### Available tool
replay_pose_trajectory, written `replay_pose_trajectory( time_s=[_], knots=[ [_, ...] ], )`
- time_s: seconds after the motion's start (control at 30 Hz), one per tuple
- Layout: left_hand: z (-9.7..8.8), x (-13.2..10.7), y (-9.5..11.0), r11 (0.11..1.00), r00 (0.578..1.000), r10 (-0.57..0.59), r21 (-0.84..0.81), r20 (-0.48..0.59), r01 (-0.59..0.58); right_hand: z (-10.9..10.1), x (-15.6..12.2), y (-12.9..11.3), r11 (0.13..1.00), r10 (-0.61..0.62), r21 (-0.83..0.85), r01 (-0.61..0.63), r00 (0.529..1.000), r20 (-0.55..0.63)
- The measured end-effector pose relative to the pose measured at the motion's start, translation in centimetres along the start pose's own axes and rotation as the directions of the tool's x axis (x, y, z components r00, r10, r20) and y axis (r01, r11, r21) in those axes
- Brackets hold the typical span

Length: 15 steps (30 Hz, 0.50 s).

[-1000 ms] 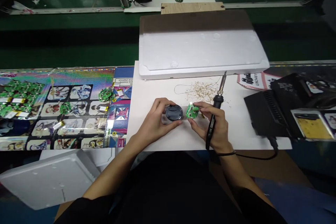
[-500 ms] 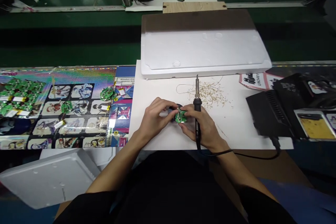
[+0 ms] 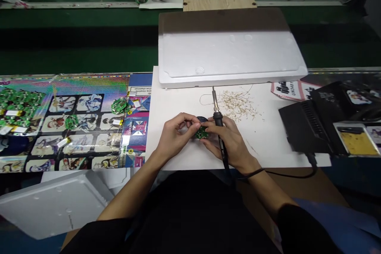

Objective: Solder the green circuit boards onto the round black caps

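Observation:
Both hands meet over the white sheet around a small green circuit board (image 3: 201, 133). The thumb and fingertips of my left hand (image 3: 177, 137) are pinched together at its upper left edge. My right hand (image 3: 233, 143) steadies the board's right side with its fingertips. That same hand also has a soldering iron (image 3: 218, 118) tucked in it, metal tip pointing up and away from me. A dark round piece (image 3: 202, 119) shows just behind the board, partly covered by fingers. Whatever lies between the left fingertips is too small to make out.
A white foam block (image 3: 232, 53) stands behind the hands. Solder wire (image 3: 205, 99) and tan crumbs (image 3: 239, 103) lie before it. At right sits a black soldering station (image 3: 303, 127) with a yellow sponge (image 3: 358, 139). Green boards (image 3: 22, 101) and small batteries (image 3: 64, 142) lie left.
The soldering iron's tip has swung left. The board has tilted and shifted slightly left, looking darker, and more of the dark round piece shows. Both hands stay at the board.

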<state>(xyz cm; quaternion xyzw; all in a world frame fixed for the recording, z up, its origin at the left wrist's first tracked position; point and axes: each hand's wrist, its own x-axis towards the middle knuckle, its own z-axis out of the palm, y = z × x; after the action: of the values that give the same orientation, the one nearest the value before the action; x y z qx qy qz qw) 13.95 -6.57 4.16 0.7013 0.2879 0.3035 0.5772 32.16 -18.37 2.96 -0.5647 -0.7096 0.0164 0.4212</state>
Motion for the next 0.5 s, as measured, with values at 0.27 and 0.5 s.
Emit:
replay_pose_trajectory(
  time_s=[0.27,0.5],
  knots=[
    [0.1,0.0,0.0,0.999,0.999,0.032,0.011,0.033,-0.032,-0.1,0.2,-0.4,0.993,0.084,0.081,-0.084,0.996,-0.001],
    [0.2,0.0,-0.3,0.967,0.98,0.2,0.157,0.015,-0.2,0.1,1.2,-1.0,0.956,0.21,0.233,-0.177,0.969,-0.129]
  ],
)
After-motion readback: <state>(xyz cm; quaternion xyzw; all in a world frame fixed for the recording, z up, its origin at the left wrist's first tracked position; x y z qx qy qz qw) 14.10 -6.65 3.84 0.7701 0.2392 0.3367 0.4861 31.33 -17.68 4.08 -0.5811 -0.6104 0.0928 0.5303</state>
